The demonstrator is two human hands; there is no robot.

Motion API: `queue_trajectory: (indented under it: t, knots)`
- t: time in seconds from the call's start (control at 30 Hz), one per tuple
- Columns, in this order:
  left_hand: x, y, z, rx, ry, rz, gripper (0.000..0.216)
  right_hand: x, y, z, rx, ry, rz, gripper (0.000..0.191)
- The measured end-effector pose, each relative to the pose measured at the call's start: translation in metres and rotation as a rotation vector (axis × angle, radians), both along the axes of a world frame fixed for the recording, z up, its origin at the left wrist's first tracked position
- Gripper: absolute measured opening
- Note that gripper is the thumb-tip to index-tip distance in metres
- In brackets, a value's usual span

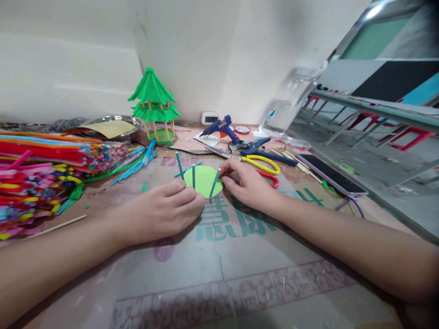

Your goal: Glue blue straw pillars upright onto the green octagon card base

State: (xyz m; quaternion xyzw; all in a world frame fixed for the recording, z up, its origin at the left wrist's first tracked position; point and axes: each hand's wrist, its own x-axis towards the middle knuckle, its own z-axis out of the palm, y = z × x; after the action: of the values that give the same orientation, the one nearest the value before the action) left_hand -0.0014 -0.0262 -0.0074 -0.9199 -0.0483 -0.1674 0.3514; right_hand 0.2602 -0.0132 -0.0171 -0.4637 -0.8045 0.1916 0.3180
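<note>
A light green disc (203, 177) lies on the covered table, with several thin dark teal sticks standing up near its rim. My left hand (168, 205) rests at its near left edge with fingers curled closed on it; the fingertips are partly hidden. At the right edge, my right hand (247, 183) pinches a slightly leaning teal stick (215, 183) near its upper end between thumb and index finger. Another teal stick (194, 176) stands between the hands, and one more (179, 163) rises at the far left of the disc.
Behind stand a green two-tier pavilion model (153, 107), a blue glue gun (219, 128) and a small white timer (209, 118). Yellow-and-red-handled scissors (262, 163), blue cutters (267, 153) and a phone (331, 173) lie right. Pipe cleaners (41, 183) fill the left; a clear jug (288, 103) is back right.
</note>
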Motion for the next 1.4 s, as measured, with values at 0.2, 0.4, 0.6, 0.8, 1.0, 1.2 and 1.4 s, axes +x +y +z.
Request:
queue_trajectory:
  t: [0.2,0.4,0.6,0.8,1.0,1.2,1.4]
  knots:
    - [-0.001,0.0,0.001,-0.028,-0.048,0.012,0.026,0.0,-0.001,0.001,0.005,-0.035,-0.031,0.014]
    - [-0.008,-0.004,0.001,-0.215,-0.151,-0.057,0.034,0.002,0.0,-0.002,0.002,-0.042,-0.029,0.013]
    - [-0.008,0.001,-0.001,-0.179,-0.165,0.037,0.021,0.001,-0.001,-0.001,-0.028,-0.023,-0.02,0.016]
    - [-0.009,0.001,0.003,-0.097,-0.094,0.043,0.029,0.001,-0.001,0.001,-0.024,-0.026,-0.021,0.016]
    - [-0.002,0.0,0.003,-0.037,0.008,0.031,0.029,0.0,-0.001,0.001,-0.005,-0.035,-0.021,0.016]
    - [0.004,0.002,0.002,-0.059,0.005,0.059,0.017,0.001,0.0,0.001,-0.003,-0.048,-0.027,0.016]
    - [0.001,0.001,0.001,-0.141,-0.067,0.047,0.017,0.002,0.001,-0.002,-0.003,-0.068,-0.044,0.015]
